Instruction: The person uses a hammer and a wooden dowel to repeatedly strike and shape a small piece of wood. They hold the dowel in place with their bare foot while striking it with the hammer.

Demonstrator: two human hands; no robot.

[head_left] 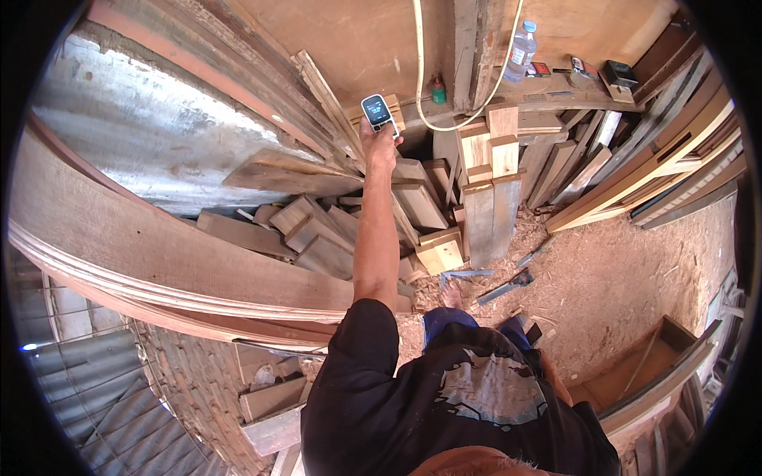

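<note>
Stretched out ahead of me, my left hand (379, 144) is closed around a small keypad mobile phone (376, 111). Its dark screen is lit and faces up toward me. Behind the phone, a short light piece of wood (394, 112) lies near the wall. Stacked wooden blocks (478, 155) stand to the right of my outstretched arm, apart from the hand. Only a bit of my right arm shows beside my black shirt (357, 404); the right hand is hidden.
Offcuts (317, 230) are heaped left of my arm, beside large plywood sheets (175, 254). A blue metal square (468, 274) and a dark tool (506, 287) lie by my foot on the shavings-covered floor (619, 270). A shelf (556, 99) holds a plastic bottle (520, 54). A pale hose (422, 71) hangs ahead.
</note>
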